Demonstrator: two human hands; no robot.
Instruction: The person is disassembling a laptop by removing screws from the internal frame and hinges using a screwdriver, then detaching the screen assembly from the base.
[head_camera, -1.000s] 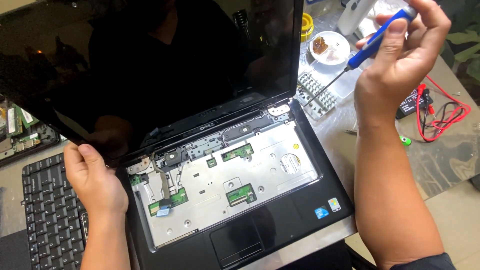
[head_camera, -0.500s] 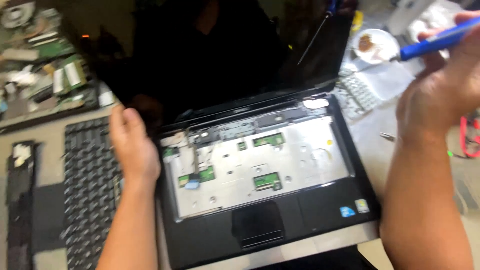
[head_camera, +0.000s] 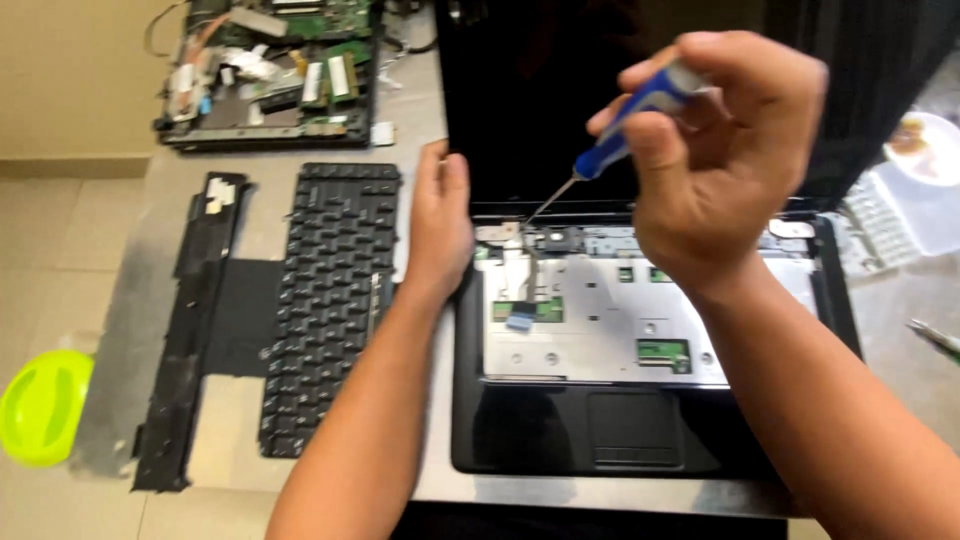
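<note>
Two hands at work over one opened black laptop (head_camera: 520, 430), keyboard removed, silver inner plate exposed.

Item 1: your right hand (head_camera: 720, 170), at 1 o'clock in the view. Fingers curled narrow, thumb and fingertips pinched on the blue handle of a screwdriver (head_camera: 625, 130). The thin shaft slants down toward 7 o'clock; its tip sits at the laptop's rear left corner, near the hinge.

Item 2: your left hand (head_camera: 438, 225), just left of centre. Fingers straight and close together, pointing to 12 o'clock, palm laid flat on the laptop's left edge beside the screen (head_camera: 520, 100). It holds nothing.

Item 3: detached black keyboard (head_camera: 330, 300), at 9 o'clock from the laptop, just beside your left wrist.

Item 4: black bezel strip (head_camera: 195, 330), left of the keyboard.

Item 5: stripped laptop chassis with green boards (head_camera: 270, 70), at 11 o'clock.

Item 6: lime-green dish (head_camera: 40, 405), far at 8 o'clock.

Item 7: white plate (head_camera: 925, 150), at 3 o'clock, by the right edge.
</note>
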